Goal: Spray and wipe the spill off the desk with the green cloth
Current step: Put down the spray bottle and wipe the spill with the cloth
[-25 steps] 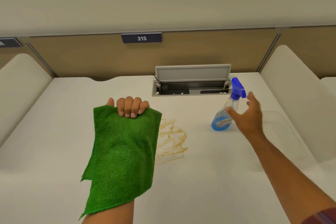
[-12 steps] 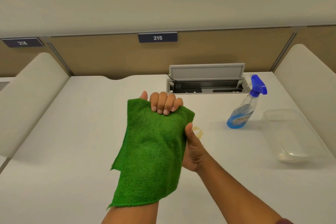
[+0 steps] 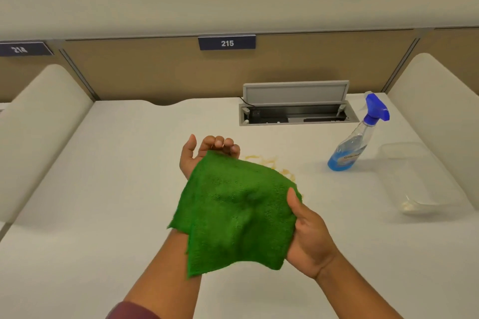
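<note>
The green cloth (image 3: 238,210) hangs over my left wrist, above the white desk (image 3: 116,176). My left hand (image 3: 204,153) is palm up, and its curled fingertips sit on the cloth's top corner. My right hand (image 3: 308,235) grips the cloth's right edge, thumb on top. The yellowish spill (image 3: 269,162) lies on the desk just behind the cloth, which hides part of it. The spray bottle (image 3: 350,147), with blue liquid and a blue trigger head, stands upright to the right, apart from both hands.
A clear plastic container (image 3: 414,176) lies right of the bottle. An open cable hatch (image 3: 295,111) with a raised lid sits at the desk's back. Padded dividers stand on the left (image 3: 39,124) and right (image 3: 435,111).
My right hand came back from near the bottle and took the cloth's right edge. My left hand turned palm up and loosened, and the cloth swung from hanging down to spread between both hands.
</note>
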The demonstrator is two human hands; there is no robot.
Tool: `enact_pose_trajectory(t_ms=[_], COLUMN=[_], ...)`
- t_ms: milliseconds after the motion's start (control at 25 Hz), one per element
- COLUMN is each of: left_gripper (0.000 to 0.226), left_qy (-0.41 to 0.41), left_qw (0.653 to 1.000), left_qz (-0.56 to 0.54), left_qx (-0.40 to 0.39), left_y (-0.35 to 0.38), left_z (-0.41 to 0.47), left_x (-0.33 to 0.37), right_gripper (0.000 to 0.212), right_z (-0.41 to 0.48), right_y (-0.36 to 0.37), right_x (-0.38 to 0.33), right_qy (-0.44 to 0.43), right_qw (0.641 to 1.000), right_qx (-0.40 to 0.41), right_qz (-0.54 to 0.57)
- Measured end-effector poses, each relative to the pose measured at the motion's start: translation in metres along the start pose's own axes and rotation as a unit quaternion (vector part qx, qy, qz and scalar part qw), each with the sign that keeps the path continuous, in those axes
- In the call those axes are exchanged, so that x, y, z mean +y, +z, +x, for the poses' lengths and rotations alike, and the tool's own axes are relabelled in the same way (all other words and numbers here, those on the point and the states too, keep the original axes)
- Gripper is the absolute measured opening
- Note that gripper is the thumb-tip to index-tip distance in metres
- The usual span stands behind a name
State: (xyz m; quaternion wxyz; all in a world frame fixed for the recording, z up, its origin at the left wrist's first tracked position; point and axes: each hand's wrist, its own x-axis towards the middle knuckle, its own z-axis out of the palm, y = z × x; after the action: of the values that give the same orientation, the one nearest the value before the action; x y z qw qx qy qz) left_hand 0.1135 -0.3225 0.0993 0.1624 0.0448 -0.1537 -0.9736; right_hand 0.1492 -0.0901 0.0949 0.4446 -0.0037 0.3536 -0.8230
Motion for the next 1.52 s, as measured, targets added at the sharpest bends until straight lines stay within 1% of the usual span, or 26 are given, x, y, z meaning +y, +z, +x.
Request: enact_pose_trajectory(t_ms=[80, 120, 160, 200, 240, 280, 320, 360, 400, 440, 480, 520, 560, 600, 640, 680, 720, 760, 840, 880, 960, 1040, 1240, 1320, 1440, 1520], left_gripper=[0.042, 0.045, 0.045, 0.042, 0.036, 0.032, 0.034, 0.043, 0.055, 0.065, 0.072, 0.077, 0.079, 0.08, 0.08, 0.081, 0.082, 0.084, 0.087, 0.088, 0.09, 0.09, 0.091, 0.091, 0.091, 0.091], left_qy=[-0.015, -0.027, -0.032, -0.024, 0.004, 0.038, 0.049, 0.026, -0.02, -0.07, -0.109, -0.137, -0.157, -0.172, -0.184, -0.195, -0.205, -0.216, -0.233, -0.236, -0.24, -0.24, -0.228, -0.218, -0.195, -0.184], left_qw=[0.998, 0.992, 0.975, 0.934, 0.86, 0.76, 0.649, 0.538, 0.443, 0.368, 0.307, 0.259, 0.227, 0.214, 0.218, 0.23, 0.244, 0.253, 0.259, 0.258, 0.255, 0.258, 0.258, 0.251, 0.228, 0.237], left_qz=[0.039, 0.098, 0.195, 0.328, 0.477, 0.615, 0.732, 0.822, 0.88, 0.913, 0.934, 0.946, 0.953, 0.954, 0.952, 0.947, 0.941, 0.936, 0.931, 0.931, 0.931, 0.929, 0.931, 0.936, 0.948, 0.948], left_qx=[0.053, 0.072, 0.099, 0.137, 0.181, 0.207, 0.203, 0.185, 0.169, 0.161, 0.151, 0.138, 0.125, 0.117, 0.113, 0.112, 0.111, 0.111, 0.107, 0.105, 0.105, 0.112, 0.12, 0.115, 0.108, 0.104], left_y=[-0.022, -0.034, -0.047, -0.061, -0.075, -0.09, -0.106, -0.122, -0.138, -0.151, -0.162, -0.171, -0.177, -0.181, -0.184, -0.186, -0.187, -0.187, -0.183, -0.181, -0.181, -0.182, -0.186, -0.186, -0.189, -0.193], left_z=[0.003, 0.005, 0.006, 0.004, 0.001, -0.003, -0.008, -0.014, -0.02, -0.027, -0.034, -0.041, -0.047, -0.052, -0.056, -0.06, -0.061, -0.061, -0.055, -0.053, -0.056, -0.059, -0.059, -0.058, -0.065, -0.071], left_x=[0.009, 0.016, 0.025, 0.036, 0.049, 0.062, 0.074, 0.085, 0.095, 0.103, 0.11, 0.115, 0.119, 0.122, 0.124, 0.126, 0.127, 0.128, 0.133, 0.135, 0.136, 0.134, 0.131, 0.131, 0.134, 0.132], right_gripper=[0.061, 0.062, 0.062, 0.061, 0.058, 0.053, 0.05, 0.05, 0.056, 0.06, 0.059, 0.059, 0.062, 0.065, 0.067, 0.07, 0.076, 0.085, 0.104, 0.107, 0.101, 0.091, 0.095, 0.092, 0.089, 0.089], right_z=[-0.014, -0.021, -0.028, -0.033, -0.038, -0.041, -0.044, -0.045, -0.044, -0.04, -0.032, -0.02, -0.007, 0.003, 0.008, 0.01, 0.009, 0.007, 0.006, 0.009, 0.02, 0.035, 0.06, 0.059, 0.05, 0.043], right_y=[-0.009, -0.015, -0.021, -0.026, -0.031, -0.035, -0.04, -0.044, -0.048, -0.054, -0.062, -0.074, -0.087, -0.099, -0.109, -0.118, -0.127, -0.134, -0.141, -0.14, -0.136, -0.133, -0.135, -0.137, -0.151, -0.167], right_x=[-0.012, -0.021, -0.032, -0.045, -0.059, -0.073, -0.086, -0.096, -0.103, -0.104, -0.101, -0.09, -0.074, -0.051, -0.026, -0.002, 0.019, 0.033, 0.041, 0.036, 0.025, 0.019, 0.057, 0.069, 0.078, 0.075], right_qy=[-0.014, -0.03, -0.05, -0.072, -0.095, -0.12, -0.145, -0.164, -0.169, -0.165, -0.157, -0.141, -0.107, -0.048, 0.023, 0.087, 0.129, 0.145, 0.119, 0.09, 0.013, -0.028, 0.012, -0.003, -0.03, -0.045], right_qw=[0.999, 0.998, 0.996, 0.993, 0.987, 0.977, 0.959, 0.933, 0.9, 0.851, 0.784, 0.699, 0.608, 0.534, 0.484, 0.457, 0.444, 0.434, 0.431, 0.435, 0.439, 0.438, 0.42, 0.424, 0.42, 0.414], right_qx=[0.035, 0.055, 0.073, 0.094, 0.119, 0.152, 0.192, 0.221, 0.226, 0.213, 0.185, 0.151, 0.115, 0.082, 0.049, 0.015, -0.016, -0.033, -0.018, 0.003, 0.061, 0.112, 0.154, 0.157, 0.148, 0.135], right_qz=[0.029, 0.029, 0.017, -0.006, -0.041, -0.087, -0.15, -0.231, -0.333, -0.451, -0.571, -0.685, -0.779, -0.84, -0.874, -0.885, -0.887, -0.889, -0.894, -0.896, -0.896, -0.892, -0.894, -0.892, -0.895, -0.899])
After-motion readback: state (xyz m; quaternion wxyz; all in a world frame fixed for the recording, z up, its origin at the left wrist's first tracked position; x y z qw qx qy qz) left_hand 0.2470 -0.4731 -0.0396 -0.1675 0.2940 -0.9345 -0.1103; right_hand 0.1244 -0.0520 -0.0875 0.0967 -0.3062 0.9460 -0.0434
